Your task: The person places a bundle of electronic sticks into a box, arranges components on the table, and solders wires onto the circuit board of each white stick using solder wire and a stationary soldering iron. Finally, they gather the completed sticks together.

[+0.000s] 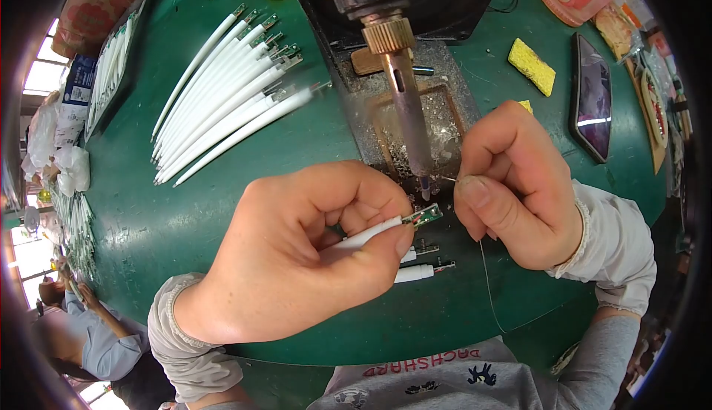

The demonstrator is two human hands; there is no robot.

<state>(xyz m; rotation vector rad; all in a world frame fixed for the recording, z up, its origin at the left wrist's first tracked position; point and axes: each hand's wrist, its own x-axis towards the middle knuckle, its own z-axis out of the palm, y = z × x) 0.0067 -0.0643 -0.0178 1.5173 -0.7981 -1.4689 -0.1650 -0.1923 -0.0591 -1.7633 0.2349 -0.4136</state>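
White tube lay pinched between thumb and curled fingers of the left hand, its green circuit board jutting beyond them, near the soldering iron. Nearby, the right hand, fingers curled, pinched thin wire.

A deep green tabletop curves away here, with a fan of white sticks spread over its left part and a couple more white sticks near the middle. A dirty, speckled tray sits towards the back; over right lie a yellow sponge and a dark-screened phone.
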